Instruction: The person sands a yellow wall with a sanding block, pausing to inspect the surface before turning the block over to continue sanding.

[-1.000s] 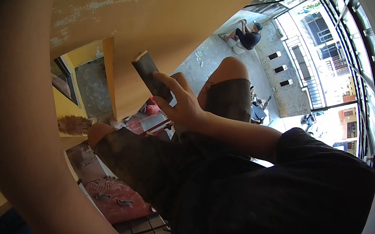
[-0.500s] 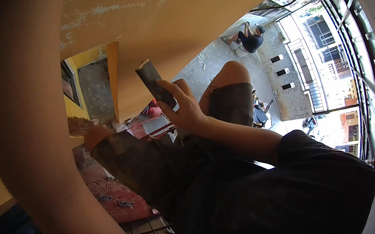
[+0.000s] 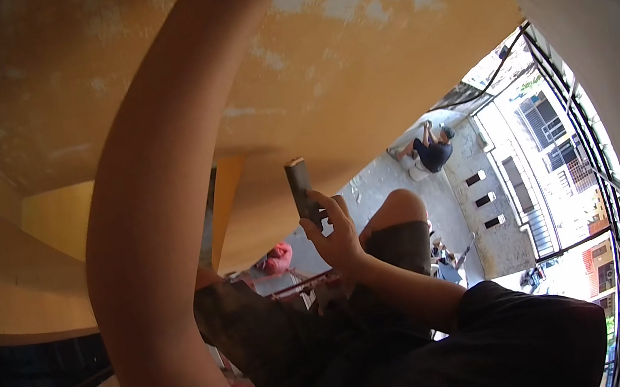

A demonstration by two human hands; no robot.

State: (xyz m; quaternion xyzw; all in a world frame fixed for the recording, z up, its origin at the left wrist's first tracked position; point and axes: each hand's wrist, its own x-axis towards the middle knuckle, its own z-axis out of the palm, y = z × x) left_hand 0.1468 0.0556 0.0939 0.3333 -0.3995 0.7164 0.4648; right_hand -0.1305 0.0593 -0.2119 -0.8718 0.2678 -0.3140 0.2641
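Observation:
My right hand (image 3: 335,237) is closed around a sanding block (image 3: 300,185), a short piece of wood wrapped in dark grey sheet. Its pale wooden end points up toward the wall. Thumb and fingers grip the lower half of the block, which overlaps the shaded lower part of the yellow-orange wall (image 3: 367,94) in this view. My left arm (image 3: 158,219) reaches up across the left side, and its hand lies beyond the top edge. Pale patches of worn paint show on the wall near that arm.
My bent knees (image 3: 399,211) are below the block. Lower down is a grey concrete floor (image 3: 375,191) with a red bundle (image 3: 278,258). Another person (image 3: 431,150) sits by the far wall. A pierced low wall (image 3: 484,205) and metal railings stand at the right.
My view has tilted up, showing more worn wall. The left arm now slants toward the top middle. The right hand keeps its hold on the block, which stands more upright.

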